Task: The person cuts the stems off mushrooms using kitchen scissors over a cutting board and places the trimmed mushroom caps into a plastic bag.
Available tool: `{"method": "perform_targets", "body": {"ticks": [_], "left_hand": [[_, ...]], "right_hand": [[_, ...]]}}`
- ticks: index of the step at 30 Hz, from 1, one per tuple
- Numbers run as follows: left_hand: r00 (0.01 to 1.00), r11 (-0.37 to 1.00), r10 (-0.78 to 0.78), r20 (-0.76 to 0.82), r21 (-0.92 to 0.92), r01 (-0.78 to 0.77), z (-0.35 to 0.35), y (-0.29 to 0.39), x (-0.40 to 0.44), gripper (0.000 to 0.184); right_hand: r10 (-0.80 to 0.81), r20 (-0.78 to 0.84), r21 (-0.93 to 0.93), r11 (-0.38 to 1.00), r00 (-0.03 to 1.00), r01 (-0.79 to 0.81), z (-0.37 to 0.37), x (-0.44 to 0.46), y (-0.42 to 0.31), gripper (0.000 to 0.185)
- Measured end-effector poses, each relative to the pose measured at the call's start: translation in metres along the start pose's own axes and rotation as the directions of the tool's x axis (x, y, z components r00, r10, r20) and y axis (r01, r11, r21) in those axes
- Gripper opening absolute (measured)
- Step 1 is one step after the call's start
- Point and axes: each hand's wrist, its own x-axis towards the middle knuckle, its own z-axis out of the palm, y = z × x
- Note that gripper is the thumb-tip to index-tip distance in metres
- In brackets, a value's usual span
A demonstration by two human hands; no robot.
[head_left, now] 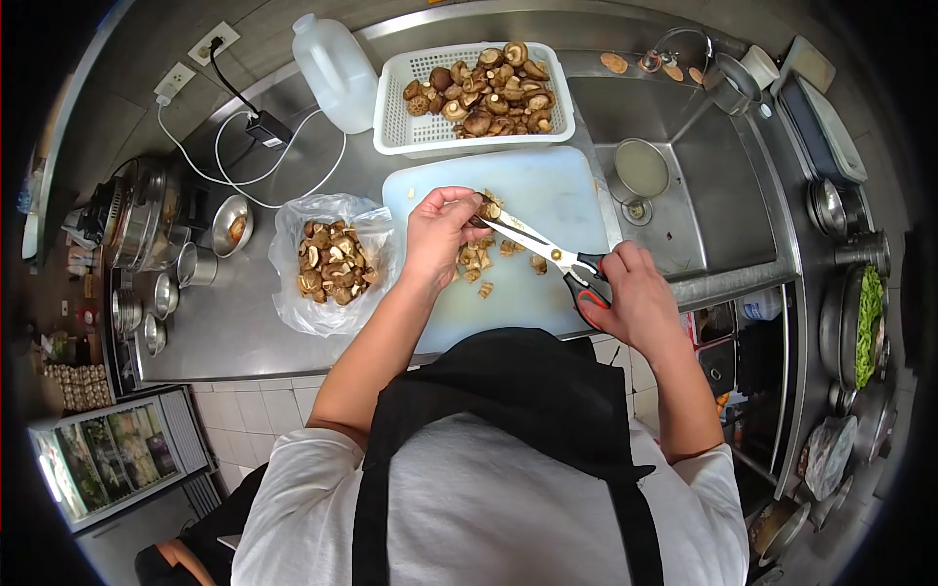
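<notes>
My left hand (440, 230) pinches a mushroom (490, 208) over the board (562, 186), presumably to catch pieces (475, 258); my right hand (637, 295) grips the scissors (557, 255).

Brown, cream-stemmed mushrooms (486, 96) show at twelve o'clock in a white basket (393, 98) patterned with small holes. The cutting board (549, 190) is pale blue, the scissor handles (574, 285) black and red, the apron (489, 391) black.
</notes>
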Motion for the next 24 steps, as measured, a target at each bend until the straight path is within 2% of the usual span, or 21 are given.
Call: {"method": "perform_targets", "body": {"ticks": [4,8,12,14,15,17,21,24], "left_hand": [[1.000,0.998,0.013,0.009,0.060,-0.013,-0.001,-0.001,-0.001,0.013],[1.000,0.997,0.012,0.023,0.072,-0.014,-0.001,0.003,-0.004,0.012],[0.999,0.997,0.012,0.034,0.076,-0.015,0.000,0.001,-0.002,0.013],[0.997,0.996,-0.079,0.022,-0.047,0.080,-0.002,-0.001,0.001,0.016],[0.997,0.996,-0.076,0.022,-0.048,0.077,-0.004,-0.002,0.002,0.016],[0.977,0.950,-0.206,0.057,-0.229,0.214,-0.010,-0.007,0.005,0.021],[0.969,0.937,-0.245,0.044,-0.247,0.248,-0.020,-0.017,0.011,0.024],[0.972,0.960,-0.235,0.000,-0.160,0.232,-0.013,-0.018,0.004,0.023]], "right_hand": [[0.006,0.018,-0.115,0.993,1.000,-0.004,-0.001,0.001,-0.001,0.039],[0.004,-0.009,-0.132,0.991,1.000,-0.005,0.006,0.000,0.006,0.038],[0.039,-0.037,-0.025,0.999,0.999,-0.040,0.023,0.002,0.017,0.037],[0.055,-0.021,0.039,0.998,0.998,-0.054,0.030,0.002,0.018,0.037],[0.056,-0.023,0.097,0.994,0.998,-0.053,0.034,0.000,0.018,0.040],[0.053,-0.024,0.154,0.987,0.998,-0.049,0.036,-0.004,0.015,0.043],[0.034,0.000,0.171,0.985,0.999,-0.033,0.035,-0.008,0.011,0.053],[-0.005,-0.052,0.152,0.988,0.999,0.013,0.041,-0.010,0.014,0.055]]}}
